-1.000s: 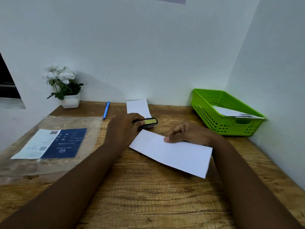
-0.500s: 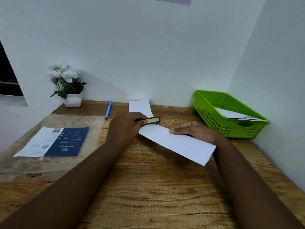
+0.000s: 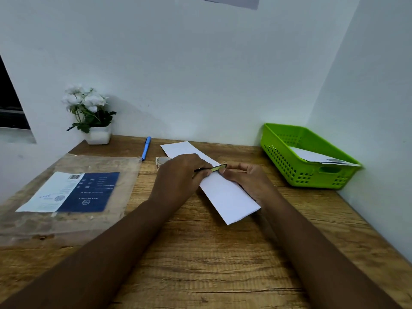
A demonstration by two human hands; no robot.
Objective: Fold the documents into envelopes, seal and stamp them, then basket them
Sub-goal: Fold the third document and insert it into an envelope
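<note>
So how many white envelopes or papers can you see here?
3: one under both hands, one behind them near the wall, one in the green basket. More may lie hidden beneath it.
</note>
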